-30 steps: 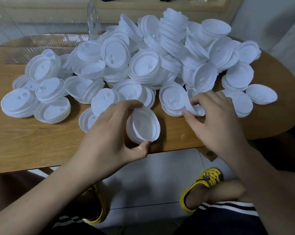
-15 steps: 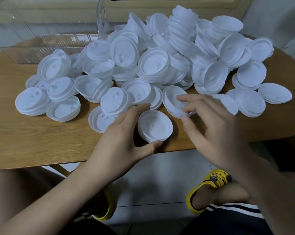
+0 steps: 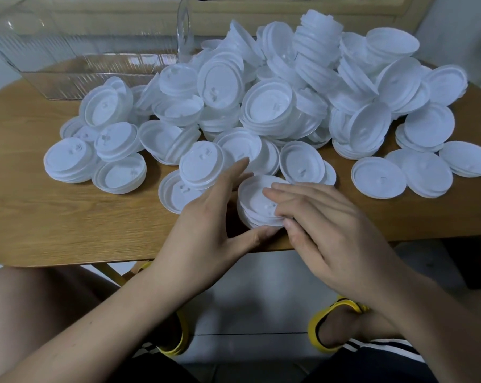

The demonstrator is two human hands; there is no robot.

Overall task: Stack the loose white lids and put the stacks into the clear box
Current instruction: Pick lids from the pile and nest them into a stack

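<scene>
The small stack of lids [image 3: 257, 205] sits at the table's [image 3: 68, 217] near edge, my left hand [image 3: 211, 225] cupping it and my right hand [image 3: 325, 230] pressing flat on top, while the big pile [image 3: 275, 106] lies loose and the clear box [image 3: 81, 64] looks empty, so I judge nearly everything is left to do.

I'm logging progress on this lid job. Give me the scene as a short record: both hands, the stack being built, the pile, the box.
left hand: grips the small stack between thumb and fingers
right hand: fingers lie flat on the stack's top
small stack: on the table near its front edge
loose pile: covers the table's middle and right
clear box: far left on the table, no lids seen inside
</scene>
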